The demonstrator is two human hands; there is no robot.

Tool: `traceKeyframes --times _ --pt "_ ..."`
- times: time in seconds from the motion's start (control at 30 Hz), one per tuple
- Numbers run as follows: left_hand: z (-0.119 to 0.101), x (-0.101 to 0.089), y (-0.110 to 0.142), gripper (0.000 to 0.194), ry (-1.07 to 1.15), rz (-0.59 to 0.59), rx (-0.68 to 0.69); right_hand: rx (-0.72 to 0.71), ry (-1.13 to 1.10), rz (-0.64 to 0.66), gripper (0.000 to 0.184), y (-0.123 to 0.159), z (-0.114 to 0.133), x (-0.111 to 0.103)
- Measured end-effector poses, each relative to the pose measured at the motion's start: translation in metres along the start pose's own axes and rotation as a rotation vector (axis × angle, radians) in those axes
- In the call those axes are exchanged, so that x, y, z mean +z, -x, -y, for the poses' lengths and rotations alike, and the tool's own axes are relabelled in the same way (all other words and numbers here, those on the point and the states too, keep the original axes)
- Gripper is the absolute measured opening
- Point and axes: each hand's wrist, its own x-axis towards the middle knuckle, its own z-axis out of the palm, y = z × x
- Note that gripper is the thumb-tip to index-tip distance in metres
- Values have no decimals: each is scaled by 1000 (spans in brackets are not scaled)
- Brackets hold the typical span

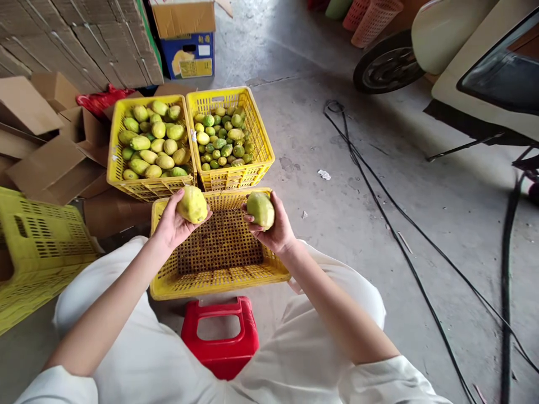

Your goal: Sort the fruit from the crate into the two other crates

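Observation:
My left hand (177, 220) is closed around a knobbly yellow fruit (192, 205), oval and a bit larger than a lemon. In my right hand (275, 227) I hold a smoother yellow-green fruit (260, 211), its fingers wrapped round the side. Both hands hover apart over a yellow plastic crate (223, 290), whose dark perforated floor shows between them. Just beyond it stand two more yellow crates: the left crate (113, 151) holds many yellow-green fruits (158, 146), the right crate (260, 132) smaller, greener fruits (223, 137). The fruits' exact kind is unclear.
A red plastic stool (221, 350) stands between my knees. Cardboard boxes (54, 163) and a yellow-green crate (50, 235) lie at left. A blue carton (189, 56) stands behind. Black cables (379, 196) cross the floor at right, below a parked vehicle's wheel (387, 64).

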Motion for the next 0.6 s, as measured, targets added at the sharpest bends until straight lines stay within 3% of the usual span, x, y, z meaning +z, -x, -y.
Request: traceKeyframes --times 0.23,0.4,0.6 --pt "-15 6 15 41 24 124 93 -98 30 11 39 8 4 8" --pt "-9 7 14 35 17 68 129 -75 82 38 34 7 1 6" --pt "2 4 9 30 -67 21 44 -31 186 9 33 1 -6 1"
